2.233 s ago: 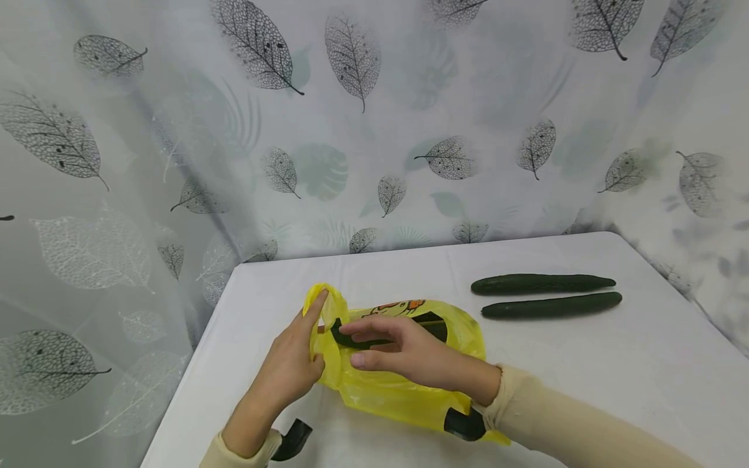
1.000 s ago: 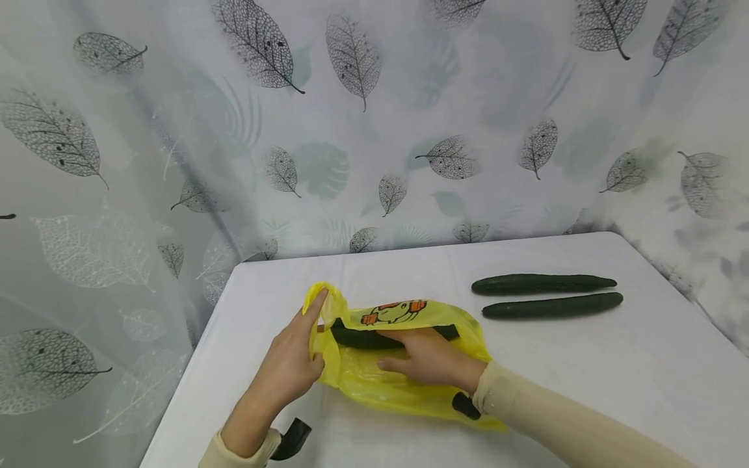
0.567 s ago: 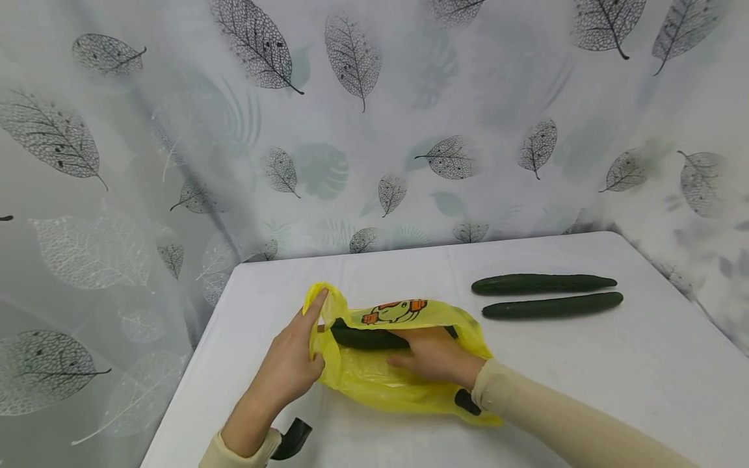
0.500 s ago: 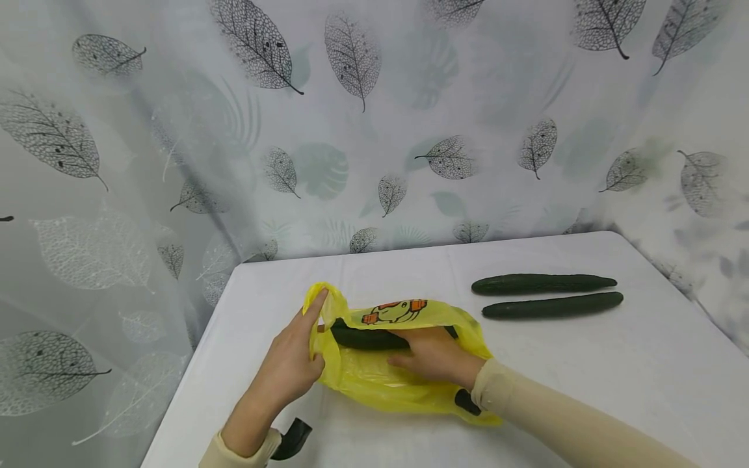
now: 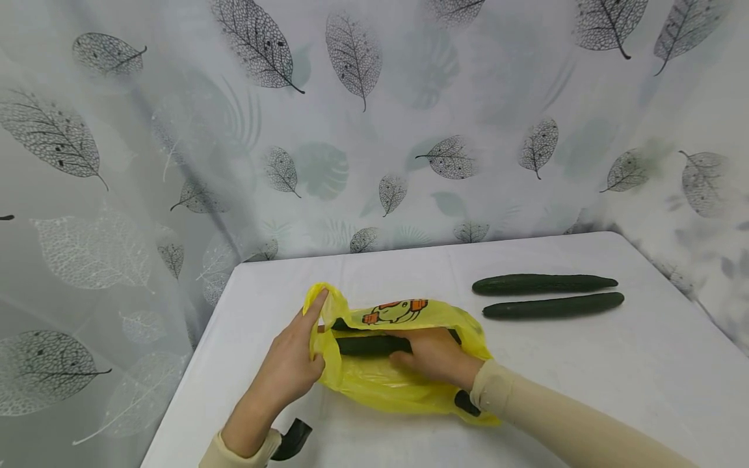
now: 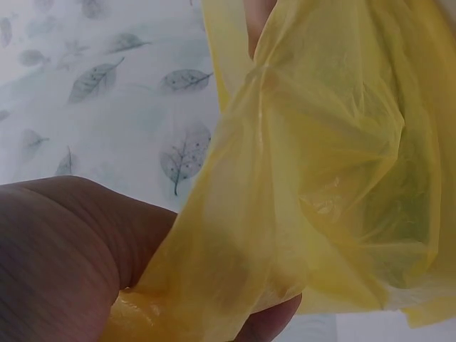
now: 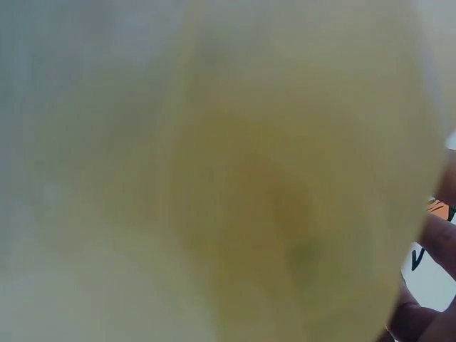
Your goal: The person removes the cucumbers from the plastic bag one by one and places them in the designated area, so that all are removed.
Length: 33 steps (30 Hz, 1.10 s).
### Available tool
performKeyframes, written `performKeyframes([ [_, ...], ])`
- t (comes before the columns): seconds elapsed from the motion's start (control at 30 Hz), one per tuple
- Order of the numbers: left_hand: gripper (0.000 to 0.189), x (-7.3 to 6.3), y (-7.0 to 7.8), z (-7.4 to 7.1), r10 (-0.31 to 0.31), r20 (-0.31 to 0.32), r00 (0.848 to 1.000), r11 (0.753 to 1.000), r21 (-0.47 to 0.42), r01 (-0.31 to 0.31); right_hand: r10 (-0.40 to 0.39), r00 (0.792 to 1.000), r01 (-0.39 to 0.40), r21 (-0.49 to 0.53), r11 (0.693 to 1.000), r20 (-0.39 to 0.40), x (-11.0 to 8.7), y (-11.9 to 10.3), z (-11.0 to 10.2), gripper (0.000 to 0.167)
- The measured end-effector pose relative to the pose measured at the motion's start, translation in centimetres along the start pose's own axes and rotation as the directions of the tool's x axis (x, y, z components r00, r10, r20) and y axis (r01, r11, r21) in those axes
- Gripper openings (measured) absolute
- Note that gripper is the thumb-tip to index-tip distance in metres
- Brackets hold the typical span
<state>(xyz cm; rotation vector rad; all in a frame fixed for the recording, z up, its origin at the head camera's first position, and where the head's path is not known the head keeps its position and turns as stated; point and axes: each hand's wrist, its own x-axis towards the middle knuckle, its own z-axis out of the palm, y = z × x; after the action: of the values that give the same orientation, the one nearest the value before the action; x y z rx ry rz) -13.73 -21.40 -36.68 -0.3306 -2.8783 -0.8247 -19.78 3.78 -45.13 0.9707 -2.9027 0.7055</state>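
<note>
A yellow plastic bag (image 5: 392, 394) with a cartoon print lies on the table, its mouth facing the head camera. My left hand (image 5: 290, 364) grips the bag's left end, index finger stretched up along the handle; in the left wrist view, yellow film (image 6: 278, 157) runs between thumb and fingers. Inside the bag, my right hand (image 5: 433, 356) holds a dark green cucumber (image 5: 368, 345), thumb on the near side and fingers hidden behind it. A second dark green piece (image 5: 341, 324) shows behind that cucumber. In the right wrist view, blurred film (image 7: 235, 178) covers nearly everything except some fingers (image 7: 440, 246).
Two more cucumbers, a far one (image 5: 544, 283) and a near one (image 5: 552, 305), lie side by side at the back right of the white table (image 5: 585, 377). A leaf-patterned curtain (image 5: 398, 130) stands behind. Black wrist devices (image 5: 292, 440) sit at both cuffs.
My right hand has gone from above the bag's mouth down into it and taken hold of a cucumber. That cucumber has shifted slightly nearer, uncovering another behind it. The left hand stays put.
</note>
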Motion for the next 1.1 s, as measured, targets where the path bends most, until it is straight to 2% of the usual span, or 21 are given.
performKeyframes([
  [0.13,0.101,0.0,0.0,0.0,-0.002,0.000,1.000,1.000,-0.006,0.002,0.024,0.999,-0.025,0.026,0.999,0.027,0.0,0.0,0.1,0.046],
  [0.3,0.101,0.0,0.0,0.0,-0.011,0.004,1.000,1.000,-0.005,0.011,0.074,0.991,-0.084,0.090,0.992,0.110,-0.2,-0.1,0.3,0.046],
  [0.4,0.101,-0.1,0.0,0.0,-0.014,0.004,1.000,1.000,-0.008,0.014,0.082,0.989,-0.095,0.102,0.990,0.122,-0.4,0.0,0.5,0.043],
  [0.63,0.102,-0.1,-0.1,0.1,-0.017,0.007,1.000,1.000,-0.008,0.017,0.031,0.995,-0.039,0.083,0.996,0.096,-0.6,0.0,0.6,0.039],
  [0.87,0.101,-0.1,-0.2,0.1,-0.007,0.002,1.000,1.000,-0.013,0.007,0.050,0.995,-0.059,0.104,0.993,0.090,-1.0,0.0,0.2,0.040],
  [0.97,0.101,-0.1,-0.2,0.0,-0.006,0.002,1.000,1.000,-0.009,0.006,0.049,0.997,-0.056,0.156,0.986,0.052,-1.1,0.0,0.0,0.041],
  [1.1,0.101,-0.1,-0.2,0.0,-0.003,0.001,1.000,1.000,0.005,0.003,0.098,0.995,-0.096,0.237,0.967,0.001,-1.3,0.0,-0.1,0.044],
])
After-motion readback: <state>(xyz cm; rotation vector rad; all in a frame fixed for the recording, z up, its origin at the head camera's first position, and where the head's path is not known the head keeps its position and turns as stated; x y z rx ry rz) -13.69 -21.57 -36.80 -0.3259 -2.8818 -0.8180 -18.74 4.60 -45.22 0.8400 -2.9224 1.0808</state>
